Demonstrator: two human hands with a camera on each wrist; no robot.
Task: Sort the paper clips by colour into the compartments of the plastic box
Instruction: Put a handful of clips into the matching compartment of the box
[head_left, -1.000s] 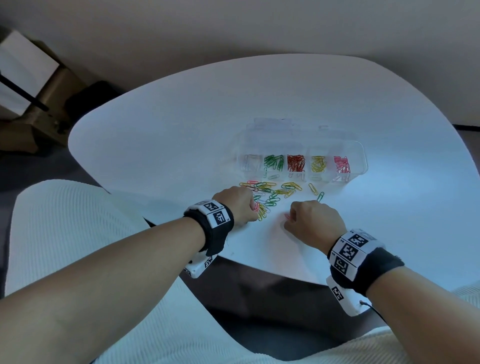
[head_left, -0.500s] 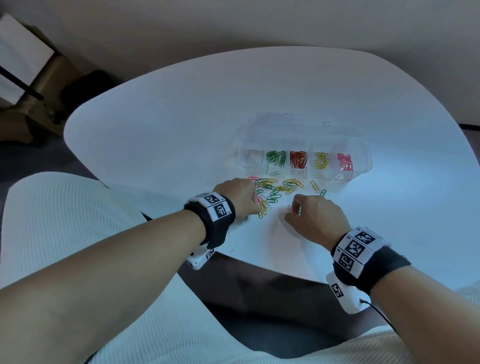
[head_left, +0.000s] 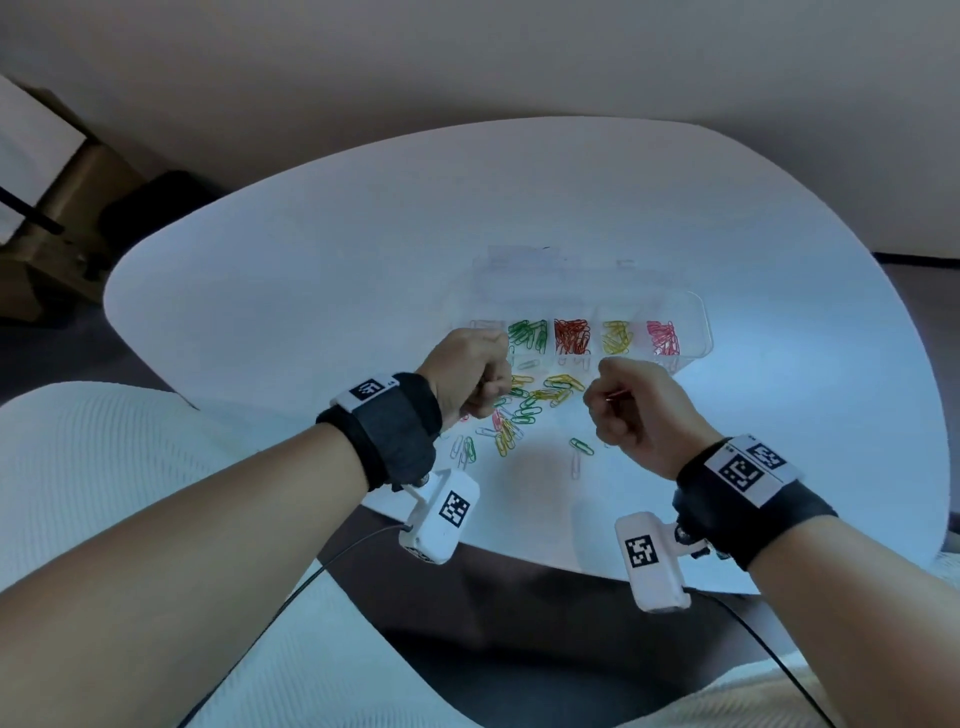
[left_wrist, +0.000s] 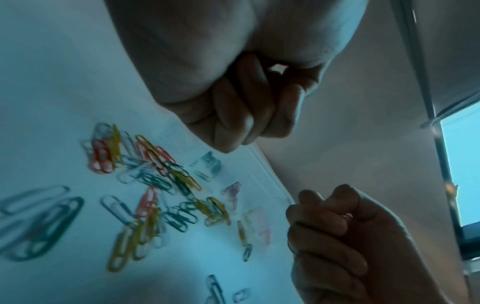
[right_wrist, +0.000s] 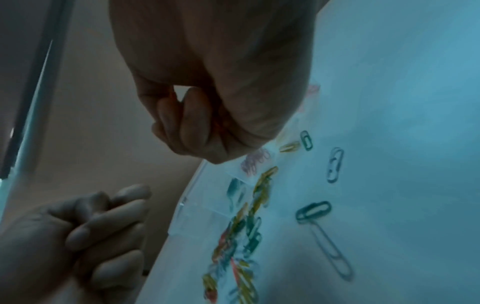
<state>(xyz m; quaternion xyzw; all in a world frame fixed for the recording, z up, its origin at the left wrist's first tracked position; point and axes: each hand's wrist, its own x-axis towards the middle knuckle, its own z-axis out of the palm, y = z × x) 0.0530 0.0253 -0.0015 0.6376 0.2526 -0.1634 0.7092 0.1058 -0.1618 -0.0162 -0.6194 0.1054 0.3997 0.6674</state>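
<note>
A: White table. Clear plastic box at 12 o'clock from the hands; its compartments run green, red, yellow, pink, and the leftmost is too pale to tell.

B: Loose paper clips?

A: Mixed heap on the table just short of the box, strays trailing toward 6 o'clock.

B: Hands?

A: Both raised over the heap. Right hand is curled, pinching a red clip between thumb and finger. Left hand is clenched near the box's left end; whether anything sits in that grip, cannot tell.

B: Risks?

A: My judgement: the pinch is thin, so the clip could slip mid-carry or bounce off a divider into yellow. The heap is tangled, so a linked neighbour could ride along next pick. A wrist could nudge the light box.
</note>
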